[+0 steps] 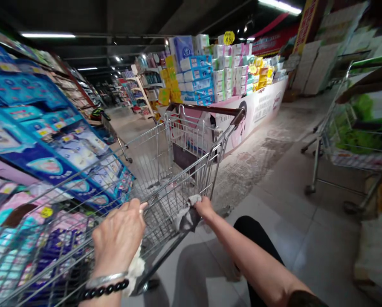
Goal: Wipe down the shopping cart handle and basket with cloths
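A wire shopping cart (165, 170) lies tilted in front of me, its brown handle (206, 110) at the far end. My left hand (119, 236) grips the cart's near wire rim, with a white cloth (136, 268) showing under the palm and bead bracelets on the wrist. My right hand (204, 207) is closed on a grey-white rag (186, 215) pressed against the cart's lower frame bar.
Shelves of blue and pink packaged goods (34, 140) run along the left. A display island stacked with tissue packs (216, 72) stands ahead. A second loaded cart (357, 128) is at the right. Worn tiled floor (274, 179) stretches between.
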A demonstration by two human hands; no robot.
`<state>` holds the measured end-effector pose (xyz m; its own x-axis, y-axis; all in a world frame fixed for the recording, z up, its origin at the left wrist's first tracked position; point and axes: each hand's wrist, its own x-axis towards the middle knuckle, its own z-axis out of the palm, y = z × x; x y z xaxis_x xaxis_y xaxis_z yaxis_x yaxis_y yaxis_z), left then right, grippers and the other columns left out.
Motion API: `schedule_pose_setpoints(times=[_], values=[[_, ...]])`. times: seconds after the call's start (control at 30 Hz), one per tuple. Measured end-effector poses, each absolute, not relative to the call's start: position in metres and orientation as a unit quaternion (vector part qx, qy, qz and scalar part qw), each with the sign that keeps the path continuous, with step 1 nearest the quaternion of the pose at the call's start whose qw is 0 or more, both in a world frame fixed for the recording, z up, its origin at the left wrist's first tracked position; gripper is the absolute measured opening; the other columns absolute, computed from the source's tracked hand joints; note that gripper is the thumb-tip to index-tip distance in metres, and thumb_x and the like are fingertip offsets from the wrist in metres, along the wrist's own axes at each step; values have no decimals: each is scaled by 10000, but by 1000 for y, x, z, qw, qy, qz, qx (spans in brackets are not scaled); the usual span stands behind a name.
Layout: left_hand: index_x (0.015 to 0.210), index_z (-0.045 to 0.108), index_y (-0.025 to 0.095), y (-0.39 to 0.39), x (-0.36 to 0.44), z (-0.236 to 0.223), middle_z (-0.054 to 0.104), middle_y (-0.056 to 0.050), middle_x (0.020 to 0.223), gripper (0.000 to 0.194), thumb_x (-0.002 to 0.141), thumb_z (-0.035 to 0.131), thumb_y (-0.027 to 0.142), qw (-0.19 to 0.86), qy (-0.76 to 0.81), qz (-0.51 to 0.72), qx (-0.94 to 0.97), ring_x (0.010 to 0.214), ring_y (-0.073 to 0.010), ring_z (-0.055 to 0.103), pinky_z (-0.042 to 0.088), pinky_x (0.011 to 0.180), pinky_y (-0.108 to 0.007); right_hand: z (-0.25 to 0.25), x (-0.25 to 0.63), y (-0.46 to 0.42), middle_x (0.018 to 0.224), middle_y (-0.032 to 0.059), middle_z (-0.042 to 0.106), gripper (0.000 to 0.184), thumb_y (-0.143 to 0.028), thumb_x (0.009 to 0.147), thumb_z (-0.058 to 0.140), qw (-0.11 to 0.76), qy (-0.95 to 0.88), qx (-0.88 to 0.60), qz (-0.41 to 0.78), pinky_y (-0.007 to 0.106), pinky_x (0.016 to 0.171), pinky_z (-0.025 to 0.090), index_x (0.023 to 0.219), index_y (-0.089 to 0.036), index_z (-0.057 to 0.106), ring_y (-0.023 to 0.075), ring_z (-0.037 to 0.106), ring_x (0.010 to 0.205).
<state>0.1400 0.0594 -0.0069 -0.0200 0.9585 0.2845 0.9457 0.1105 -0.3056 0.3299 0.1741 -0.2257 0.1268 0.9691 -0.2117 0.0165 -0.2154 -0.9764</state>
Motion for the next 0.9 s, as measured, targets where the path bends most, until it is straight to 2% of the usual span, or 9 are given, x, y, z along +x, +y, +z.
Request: schedule_pose_setpoints(times=[0.1,0.2,0.27,0.37,0.47,0.6,0.7,0.8,0.9], values=[[927,465,292,59,137,-7,678,-87,925,437,1103,105,467,233,-706,17,-669,860,-332,672,409,647,-421,-187,362,190,615,-31,593,81,-196,652,682,479,-421,-592,493,234,596,385,726,-177,655,146,528,619],[938,487,282,56,134,-8,677,-84,909,408,1114,160,450,248,-701,15,-669,847,-325,676,361,619,-406,-125,403,197,676,-47,566,110,-247,706,681,598,-441,-541,394,230,594,372,782,-187,629,131,484,638],[943,505,277,53,133,-9,677,-87,914,393,1117,195,442,255,-693,12,-674,855,-326,677,346,619,-405,-82,427,197,762,-29,583,116,-258,763,668,691,-445,-502,269,250,668,432,853,-194,631,147,513,716],[942,531,259,51,133,-10,677,-83,917,381,1125,249,437,264,-690,14,-673,854,-318,667,308,615,-393,-41,440,192,997,49,621,302,-243,887,604,749,-450,-482,70,339,868,503,1182,-184,631,204,571,923],[953,542,233,50,133,-11,676,-77,902,368,1136,285,422,268,-695,29,-666,857,-299,659,270,614,-380,-52,416,182,1194,118,581,441,-136,896,545,667,-558,-491,-61,402,970,498,1330,-200,598,253,556,1103],[967,523,228,52,132,-13,674,-69,926,327,1140,315,411,269,-701,38,-659,875,-289,656,299,648,-367,-139,358,164,1172,119,567,377,-92,843,589,513,-719,-458,-100,381,912,494,1188,-215,677,266,515,1061],[971,509,227,53,131,-14,665,-65,933,323,1141,314,420,268,-702,45,-659,885,-282,649,322,678,-362,-212,327,147,1070,120,572,244,-115,910,591,407,-792,-451,-59,372,849,471,1106,-208,704,267,496,979],[985,504,231,53,132,-12,661,-55,943,333,1144,287,427,263,-702,42,-661,882,-275,640,306,667,-354,-264,313,126,1127,121,595,191,-146,974,572,305,-836,-455,42,363,872,456,1082,-223,710,274,515,1049],[990,500,235,52,131,-11,664,-50,945,334,1146,276,428,259,-698,37,-667,877,-273,641,274,646,-352,-295,312,106,1077,71,621,168,-92,860,656,225,-829,-475,189,292,815,444,950,-227,698,233,564,1028]])
